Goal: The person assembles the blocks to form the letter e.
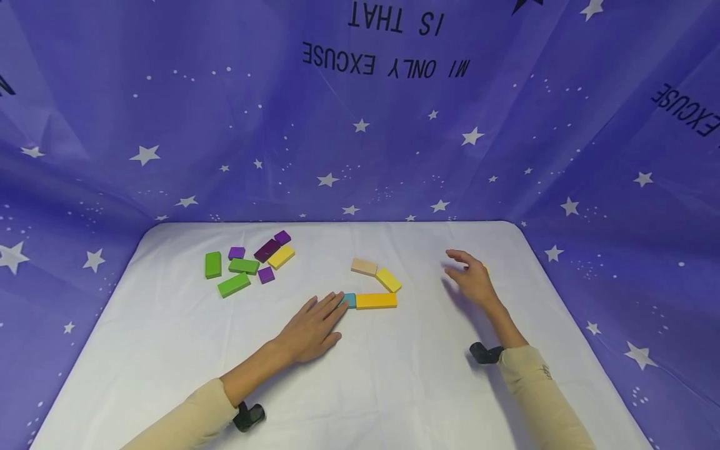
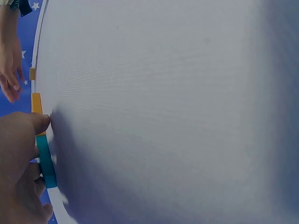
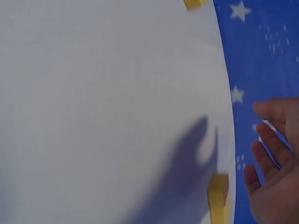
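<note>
My left hand (image 1: 312,328) lies flat, its fingers extended over a teal block (image 1: 350,300) that they mostly cover. End to end with that block is a long orange-yellow block (image 1: 376,301). Beyond them a yellow block (image 1: 389,280) lies at a slant, near a beige block (image 1: 364,267). Off to the right, my right hand (image 1: 475,281) hovers above the table with loosely bent fingers, holding nothing. A yellow block (image 1: 487,271) peeks out from behind it; in the right wrist view yellow wood (image 3: 217,198) appears below the hand.
On the left of the white table (image 1: 394,387) are several loose blocks: green ones (image 1: 234,285), small purple cubes (image 1: 266,275), a dark purple block (image 1: 267,250) and a yellow one (image 1: 281,257). A blue star-patterned curtain (image 1: 360,169) surrounds the back and sides.
</note>
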Motion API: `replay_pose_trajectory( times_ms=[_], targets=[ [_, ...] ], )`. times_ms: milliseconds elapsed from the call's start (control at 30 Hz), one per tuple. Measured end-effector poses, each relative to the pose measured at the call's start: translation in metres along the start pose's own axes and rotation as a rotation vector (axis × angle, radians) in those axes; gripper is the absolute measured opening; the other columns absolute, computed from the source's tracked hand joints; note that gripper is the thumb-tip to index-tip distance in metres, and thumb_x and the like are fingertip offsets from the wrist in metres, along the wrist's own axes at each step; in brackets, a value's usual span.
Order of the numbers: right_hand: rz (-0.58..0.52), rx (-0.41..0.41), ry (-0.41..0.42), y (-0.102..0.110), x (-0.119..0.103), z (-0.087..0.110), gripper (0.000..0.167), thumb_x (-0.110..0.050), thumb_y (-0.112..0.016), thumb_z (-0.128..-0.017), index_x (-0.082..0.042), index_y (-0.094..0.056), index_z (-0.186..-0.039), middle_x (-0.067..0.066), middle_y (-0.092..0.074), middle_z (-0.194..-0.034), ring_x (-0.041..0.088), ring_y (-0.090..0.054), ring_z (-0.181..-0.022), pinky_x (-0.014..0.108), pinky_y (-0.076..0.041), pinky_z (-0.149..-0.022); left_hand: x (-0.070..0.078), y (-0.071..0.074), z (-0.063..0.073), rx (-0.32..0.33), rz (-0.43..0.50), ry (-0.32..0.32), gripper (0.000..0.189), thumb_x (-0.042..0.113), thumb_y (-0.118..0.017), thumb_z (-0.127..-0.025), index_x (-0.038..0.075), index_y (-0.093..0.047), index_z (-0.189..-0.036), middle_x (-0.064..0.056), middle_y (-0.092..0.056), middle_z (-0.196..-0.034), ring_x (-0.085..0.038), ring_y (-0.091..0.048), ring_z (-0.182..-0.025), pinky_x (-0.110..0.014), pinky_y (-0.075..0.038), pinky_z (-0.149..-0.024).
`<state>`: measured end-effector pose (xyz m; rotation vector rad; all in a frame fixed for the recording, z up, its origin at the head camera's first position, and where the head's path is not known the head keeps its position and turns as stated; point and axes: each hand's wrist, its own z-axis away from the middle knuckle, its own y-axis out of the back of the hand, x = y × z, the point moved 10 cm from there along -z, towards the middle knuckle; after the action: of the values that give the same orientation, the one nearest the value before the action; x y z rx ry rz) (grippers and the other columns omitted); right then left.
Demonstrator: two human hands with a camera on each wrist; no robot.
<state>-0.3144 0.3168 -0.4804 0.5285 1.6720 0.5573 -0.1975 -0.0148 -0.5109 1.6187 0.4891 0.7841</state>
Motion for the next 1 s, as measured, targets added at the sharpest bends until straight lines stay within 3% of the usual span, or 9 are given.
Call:
replay_pose_trajectory(
  times_ms=[167,333,400,533,633,700,833,900,1000],
  targets=[
    [0.053,0.023,-0.105,0.023,0.027,0.002,0.040,-0.013,-0.066,-0.097,-0.001,-0.059,-0.135,0.027,-0.059,-0.130,0.036,-0.062,-0.095,0.039,-0.050,-0.074,0.001,0.001,0.000,0.000,-0.010,0.001,0.064,0.035,-0.054,-0.102,0.004,-0.034,-0.155,-0.014,-0.028,-0.160,-0.031,-0.025,-0.147,-0.054,-0.022,-0.116],
    [0.021,0.043,-0.173,0.033,0.051,0.003,0.039,-0.014,-0.059,-0.100,0.003,-0.057,-0.135,0.030,-0.052,-0.138,0.045,-0.051,-0.126,0.053,-0.039,-0.105,0.002,0.003,0.000,0.007,-0.009,-0.004,0.064,0.034,-0.056,-0.102,0.003,-0.036,-0.153,-0.015,-0.030,-0.159,-0.032,-0.027,-0.146,-0.055,-0.023,-0.116],
    [0.011,0.051,-0.196,0.034,0.060,0.004,0.037,-0.013,-0.055,-0.102,0.004,-0.056,-0.135,0.029,-0.051,-0.140,0.044,-0.047,-0.130,0.054,-0.035,-0.109,0.002,0.003,0.000,0.004,-0.012,-0.002,0.064,0.034,-0.055,-0.102,0.003,-0.035,-0.154,-0.015,-0.030,-0.160,-0.032,-0.026,-0.146,-0.054,-0.023,-0.116],
    [0.010,0.056,-0.230,0.035,0.072,0.004,0.036,-0.006,-0.048,-0.102,0.006,-0.055,-0.136,0.027,-0.053,-0.137,0.037,-0.049,-0.124,0.039,-0.042,-0.097,0.001,0.002,0.000,-0.006,-0.021,0.003,0.064,0.035,-0.054,-0.102,0.004,-0.034,-0.154,-0.014,-0.029,-0.160,-0.031,-0.025,-0.147,-0.053,-0.022,-0.116],
    [-0.019,0.043,-0.239,0.036,0.076,0.004,0.040,0.003,-0.042,-0.098,0.007,-0.054,-0.136,0.027,-0.052,-0.138,0.035,-0.049,-0.122,0.023,-0.041,-0.088,0.000,0.001,0.000,-0.016,-0.021,0.009,0.064,0.035,-0.054,-0.103,0.005,-0.034,-0.155,-0.014,-0.028,-0.161,-0.031,-0.024,-0.147,-0.053,-0.021,-0.117],
    [-0.027,0.026,-0.237,0.036,0.077,0.005,0.043,0.007,-0.040,-0.096,0.008,-0.053,-0.136,0.028,-0.051,-0.140,0.036,-0.048,-0.125,0.020,-0.040,-0.088,0.000,0.001,0.000,-0.017,-0.016,0.009,0.064,0.035,-0.054,-0.103,0.004,-0.034,-0.155,-0.014,-0.028,-0.160,-0.031,-0.024,-0.147,-0.053,-0.021,-0.117],
    [-0.015,-0.008,-0.222,0.035,0.077,0.005,0.047,0.013,-0.040,-0.093,0.009,-0.051,-0.138,0.028,-0.049,-0.142,0.040,-0.044,-0.132,0.036,-0.040,-0.104,0.001,0.003,0.000,-0.012,-0.008,0.005,0.064,0.035,-0.054,-0.103,0.003,-0.035,-0.154,-0.015,-0.029,-0.160,-0.032,-0.025,-0.147,-0.054,-0.021,-0.116],
    [0.001,-0.019,-0.213,0.035,0.076,0.005,0.048,0.016,-0.042,-0.092,0.010,-0.051,-0.138,0.029,-0.048,-0.143,0.042,-0.042,-0.133,0.048,-0.037,-0.108,0.001,0.003,0.000,-0.009,-0.007,0.003,0.063,0.034,-0.054,-0.103,0.002,-0.035,-0.154,-0.015,-0.029,-0.160,-0.032,-0.025,-0.147,-0.054,-0.021,-0.116],
    [0.037,-0.031,-0.208,0.036,0.075,0.006,0.048,0.018,-0.046,-0.090,0.010,-0.051,-0.138,0.030,-0.046,-0.143,0.045,-0.041,-0.134,0.055,-0.035,-0.109,0.002,0.002,-0.001,-0.010,-0.008,0.003,0.063,0.034,-0.054,-0.103,0.002,-0.035,-0.153,-0.016,-0.029,-0.160,-0.033,-0.025,-0.147,-0.054,-0.021,-0.116]
  ],
)
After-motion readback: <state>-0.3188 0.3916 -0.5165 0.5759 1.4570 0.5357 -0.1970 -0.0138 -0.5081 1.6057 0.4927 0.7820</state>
